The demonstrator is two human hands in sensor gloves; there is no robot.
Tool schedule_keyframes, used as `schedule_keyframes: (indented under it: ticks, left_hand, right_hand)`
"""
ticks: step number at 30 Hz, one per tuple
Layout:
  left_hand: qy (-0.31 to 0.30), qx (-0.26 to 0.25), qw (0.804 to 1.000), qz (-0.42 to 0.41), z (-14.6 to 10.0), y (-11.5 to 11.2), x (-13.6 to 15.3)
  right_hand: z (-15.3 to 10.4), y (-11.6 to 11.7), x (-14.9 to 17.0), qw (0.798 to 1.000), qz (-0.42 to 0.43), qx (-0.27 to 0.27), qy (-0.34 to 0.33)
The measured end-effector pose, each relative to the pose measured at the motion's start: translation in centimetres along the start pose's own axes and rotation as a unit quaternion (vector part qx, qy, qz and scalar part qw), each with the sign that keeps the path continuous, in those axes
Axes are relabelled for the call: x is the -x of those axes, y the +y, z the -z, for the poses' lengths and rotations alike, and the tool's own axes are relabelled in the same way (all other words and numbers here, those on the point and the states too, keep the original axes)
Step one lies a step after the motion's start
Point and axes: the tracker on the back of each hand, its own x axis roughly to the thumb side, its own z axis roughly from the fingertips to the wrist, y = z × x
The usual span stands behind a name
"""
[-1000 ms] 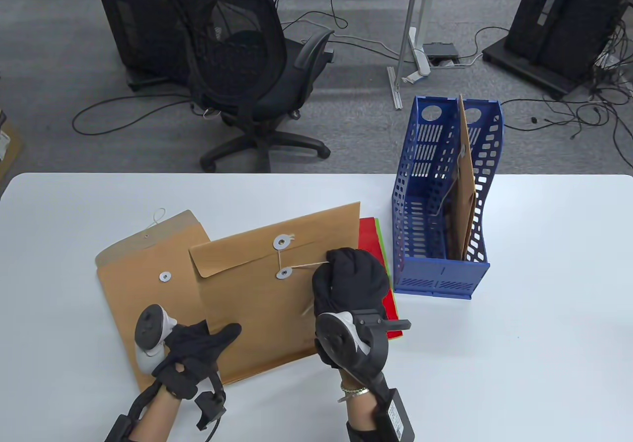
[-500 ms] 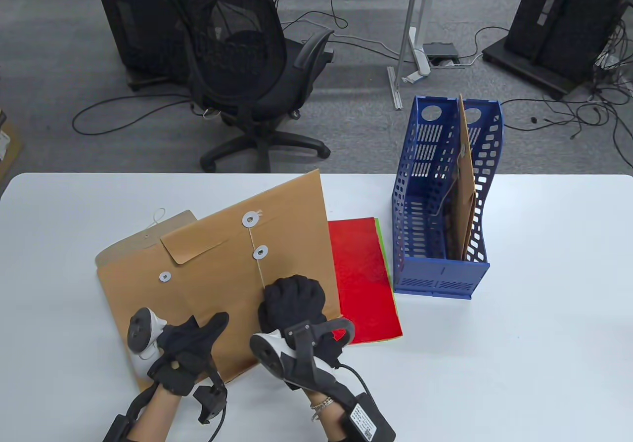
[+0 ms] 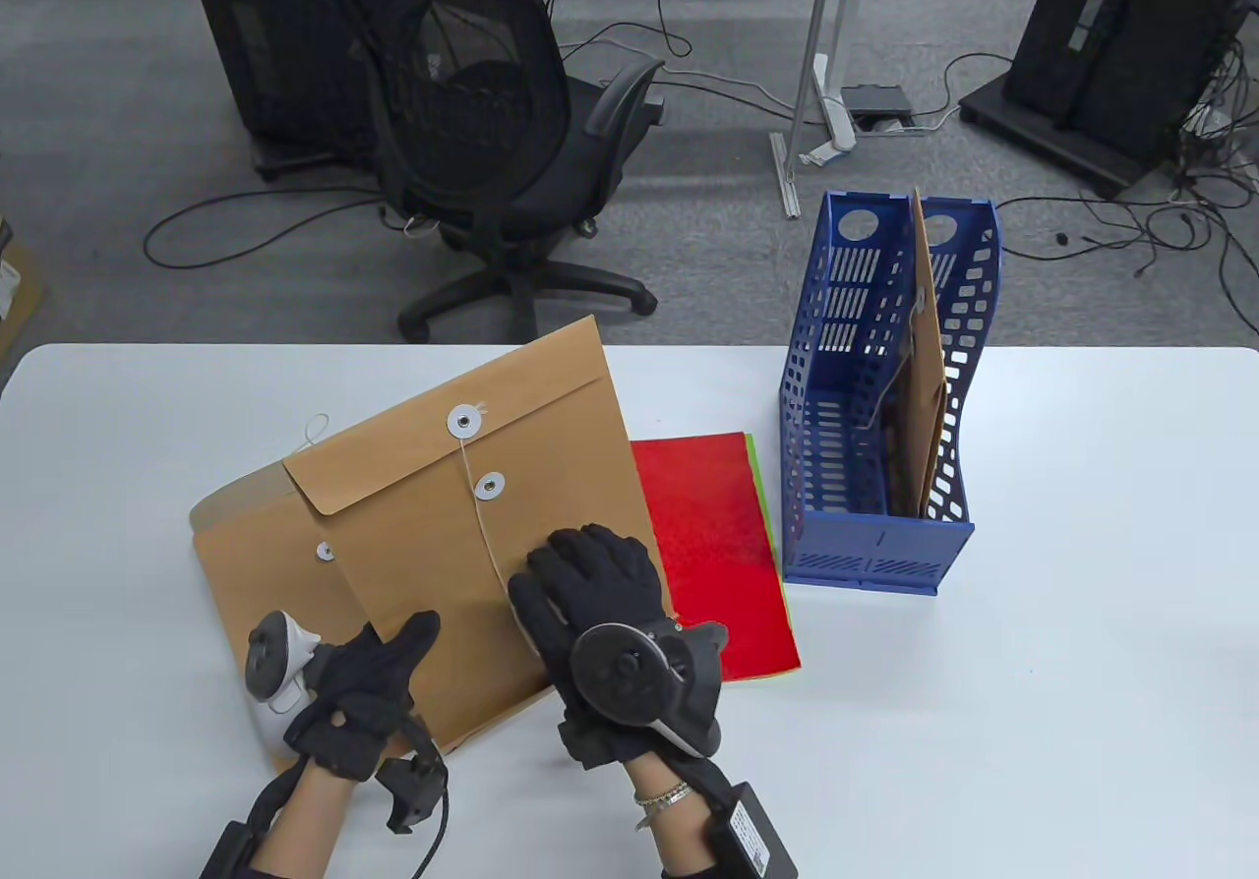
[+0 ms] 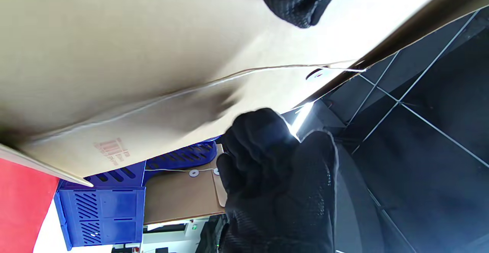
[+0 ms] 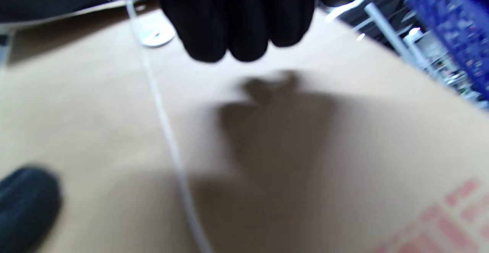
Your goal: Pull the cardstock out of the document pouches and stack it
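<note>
The left hand (image 3: 369, 687) is gripping the near corner of the top pouch (image 3: 472, 525), thumb on top. The right hand (image 3: 590, 589) is hovering with its fingers spread apart over the pouch's near right part; I cannot tell if it is touching the paper or holding the string (image 3: 482, 535). The string is running from the round buttons down toward that hand.

The pouch is lying tilted over a second pouch (image 3: 246, 545) on the worktop (image 3: 1082, 623). Red cardstock (image 3: 708, 545) is sitting just beside it, and farther back a blue file rack (image 3: 875, 407) is holding more pouches.

The string could catch on a button and tear the flap if pulled hard.

Since a second ago, the pouch is turned more upright, uncovering more red cardstock, and the right hand's fist is now opened.
</note>
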Motion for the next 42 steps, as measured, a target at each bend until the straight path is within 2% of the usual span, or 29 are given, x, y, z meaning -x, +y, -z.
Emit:
schedule_keyframes:
  ticks: [2,5,9,12,16,18,22,25,27,34,39,42]
  left_hand:
    - [-0.001,0.017,1.0,0.005,0.1,-0.2,-0.1]
    - [0.0,0.048,0.999,0.019,0.3,-0.6,-0.4]
    - [-0.005,0.048,0.997,0.063,0.3,-0.7,-1.6]
    - [-0.016,0.032,0.994,0.103,0.3,-0.5,-2.4]
    - [-0.025,0.009,0.996,0.087,0.1,0.3,-2.7]
    - [-0.022,0.003,0.995,0.098,0.0,0.6,-2.7]
    - [-0.018,0.005,0.993,0.114,0.0,0.8,-2.6]
    - [-0.018,-0.001,0.991,0.134,-0.1,1.0,-2.6]
    - [-0.02,-0.006,0.989,0.149,-0.1,1.1,-2.8]
    - [-0.033,-0.038,0.973,0.223,-0.5,1.7,-3.4]
    - [-0.027,-0.048,0.976,0.212,-0.7,2.2,-3.1]
    - [-0.03,-0.055,0.982,0.179,-0.7,2.7,-2.7]
  right_hand:
    - [0.1,-0.5,0.5,0.998,-0.061,0.024,-0.02]
    - [0.4,-0.7,0.3,0.992,-0.119,0.022,-0.037]
    - [1.6,-1.6,0.1,0.994,-0.107,0.013,-0.034]
    - [3.0,-3.4,-0.1,0.994,-0.095,0.03,-0.049]
    - [4.4,-6.8,-1.2,0.991,-0.079,0.065,-0.09]
    - [5.1,-8.5,-2.1,0.991,-0.066,0.059,-0.103]
    - [5.9,-9.8,-3.5,0.99,-0.077,0.026,-0.116]
    - [6.3,-10.4,-4.5,0.983,-0.107,0.044,-0.139]
    - [6.7,-10.6,-5.2,0.979,-0.133,0.036,-0.147]
    - [7.6,-9.9,-6.2,0.962,-0.21,0.06,-0.163]
    - [7.6,-9.2,-6.2,0.961,-0.22,0.025,-0.168]
    - [7.9,-9.0,-5.8,0.966,-0.179,-0.05,-0.178]
